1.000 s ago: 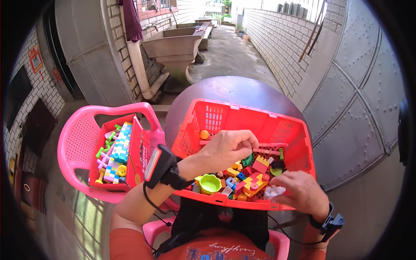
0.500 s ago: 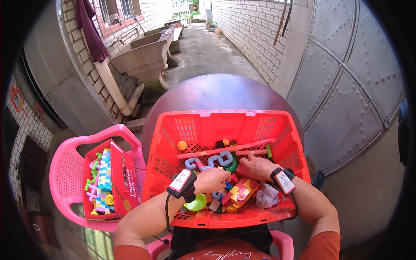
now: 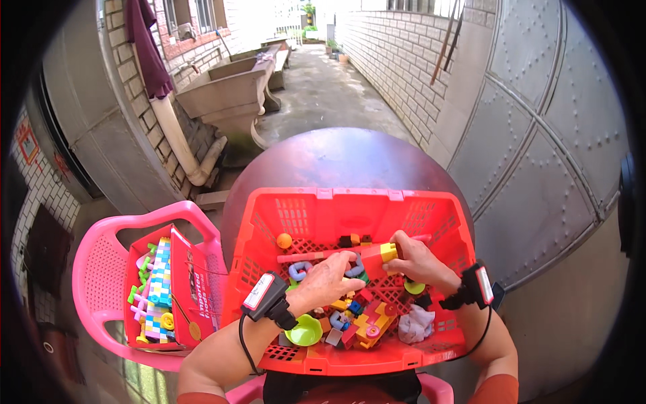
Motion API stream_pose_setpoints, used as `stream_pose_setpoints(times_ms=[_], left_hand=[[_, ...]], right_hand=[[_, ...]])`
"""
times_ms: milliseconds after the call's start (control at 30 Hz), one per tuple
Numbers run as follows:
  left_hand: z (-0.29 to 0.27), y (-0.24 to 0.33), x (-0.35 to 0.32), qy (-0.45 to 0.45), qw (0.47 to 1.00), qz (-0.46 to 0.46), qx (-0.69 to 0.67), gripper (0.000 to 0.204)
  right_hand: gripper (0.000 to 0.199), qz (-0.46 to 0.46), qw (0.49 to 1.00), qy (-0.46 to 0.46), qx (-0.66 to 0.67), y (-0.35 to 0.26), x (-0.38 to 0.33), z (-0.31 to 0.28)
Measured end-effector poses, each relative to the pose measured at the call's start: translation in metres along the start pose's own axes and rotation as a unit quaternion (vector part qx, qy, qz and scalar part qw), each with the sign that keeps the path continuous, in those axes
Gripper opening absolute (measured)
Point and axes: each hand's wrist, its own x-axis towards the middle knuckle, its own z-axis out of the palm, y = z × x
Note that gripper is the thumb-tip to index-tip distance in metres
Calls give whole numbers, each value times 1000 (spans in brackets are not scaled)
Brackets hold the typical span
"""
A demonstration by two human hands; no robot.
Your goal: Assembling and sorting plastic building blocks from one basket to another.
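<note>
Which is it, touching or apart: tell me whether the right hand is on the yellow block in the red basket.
Touching. The head view shows the right hand with its fingers closed round the yellow block, no gap visible, above the red basket.

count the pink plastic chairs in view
2. One pink plastic chair stands to the left of the round table and bears a red box of building bricks. The other pink chair shows only as a rim at the lower edge, under the red basket.
</note>
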Motion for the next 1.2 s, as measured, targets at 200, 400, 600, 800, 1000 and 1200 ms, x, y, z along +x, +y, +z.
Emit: stream_pose_setpoints(times_ms=[200,400,600,800,1000,1200], left_hand=[[1,26,-12,-45,918,-3,-394,64],[-8,33,-7,-34,895,5,-445,46],[-16,31,-12,-74,875,3,-479,45],[-9,38,-13,-75,872,3,-484,46],[-8,33,-6,-36,902,-2,-430,45],[-14,32,-1,28,887,-4,-461,35]], right_hand=[[39,-44,947,-46,315,-44,-25,1],[46,-119,932,-56,337,-47,-25,1],[41,-129,926,-108,337,-44,-20,-5],[43,-133,903,-157,377,-37,-26,-14],[46,-97,944,-111,296,-40,-24,-13],[52,-102,972,-84,196,-33,-19,-15]])
